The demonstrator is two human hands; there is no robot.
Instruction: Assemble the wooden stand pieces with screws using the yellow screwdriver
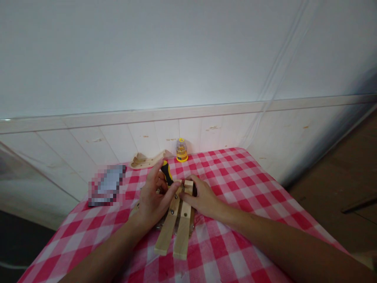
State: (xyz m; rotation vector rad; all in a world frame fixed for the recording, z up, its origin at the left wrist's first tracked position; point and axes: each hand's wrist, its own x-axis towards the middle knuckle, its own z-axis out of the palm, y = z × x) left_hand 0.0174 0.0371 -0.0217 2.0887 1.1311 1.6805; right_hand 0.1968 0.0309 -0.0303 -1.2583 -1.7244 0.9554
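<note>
Two light wooden slats (176, 228) lie side by side on the red-and-white checked tablecloth (241, 184), with small screws showing in them. My left hand (153, 196) is closed round a screwdriver with a black-and-yellow handle (166, 171), its tip down near the far ends of the slats. My right hand (203, 198) rests on the cloth at the right of the slats, its fingers pinching the far end of the right slat.
A small clear-and-yellow bit holder (182, 150) stands at the back edge by the white panelled wall. A curved wooden piece (147, 160) lies to its left. A blurred-out flat object (106, 184) sits at the left. Brown floor is at the right.
</note>
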